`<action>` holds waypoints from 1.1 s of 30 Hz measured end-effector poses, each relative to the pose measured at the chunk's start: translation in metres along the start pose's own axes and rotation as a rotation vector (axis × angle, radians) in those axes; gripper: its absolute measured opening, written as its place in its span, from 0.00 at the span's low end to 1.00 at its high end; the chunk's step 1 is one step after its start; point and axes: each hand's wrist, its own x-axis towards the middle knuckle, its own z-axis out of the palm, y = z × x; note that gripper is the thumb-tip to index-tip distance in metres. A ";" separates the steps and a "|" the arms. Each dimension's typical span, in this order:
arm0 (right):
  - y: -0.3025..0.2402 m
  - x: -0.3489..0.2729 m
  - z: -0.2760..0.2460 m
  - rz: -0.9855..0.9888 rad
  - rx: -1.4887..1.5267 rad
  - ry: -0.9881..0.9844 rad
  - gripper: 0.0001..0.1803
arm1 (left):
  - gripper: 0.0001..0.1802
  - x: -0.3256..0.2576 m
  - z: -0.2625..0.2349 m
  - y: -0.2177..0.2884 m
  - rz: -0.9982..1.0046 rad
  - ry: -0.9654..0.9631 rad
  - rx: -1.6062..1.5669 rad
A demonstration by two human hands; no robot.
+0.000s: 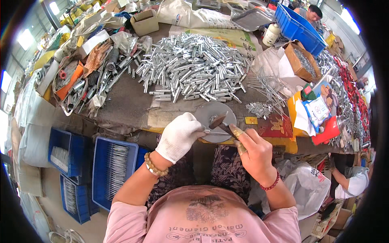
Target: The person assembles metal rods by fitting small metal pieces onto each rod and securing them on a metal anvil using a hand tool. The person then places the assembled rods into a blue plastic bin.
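Note:
My left hand (181, 135), in a white knit glove, is closed with fingertips pinching a thin metal rod (218, 133) over a round grey plate (202, 111) at the table's near edge. My right hand (255, 150), with yellowish wraps on its fingers, grips a small hammer (218, 120). The hammer's head hangs over the plate, just above the rod; whether they touch I cannot tell. Some small metal bits lie on the plate, partly hidden by the hammer. Beyond it spreads a big heap of shiny metal sleeves (194, 69).
Right of the plate lie small metal pieces (261, 109), long thin rods (269, 91) and a red packet (276, 127). Blue bins (95, 174) of metal rods stand lower left. Tools crowd a container (67, 107) at left. A blue crate (298, 28) and a person (312, 15) are far right.

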 end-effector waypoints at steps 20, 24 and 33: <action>-0.003 -0.002 0.009 -0.045 -0.066 -0.037 0.29 | 0.09 0.004 -0.001 -0.002 -0.010 -0.003 -0.038; 0.005 0.010 0.003 0.040 0.185 0.059 0.26 | 0.08 -0.001 -0.004 0.003 0.092 0.036 0.120; -0.001 0.014 0.015 -0.075 -0.074 -0.076 0.12 | 0.07 -0.012 -0.002 0.010 -0.078 -0.006 -0.094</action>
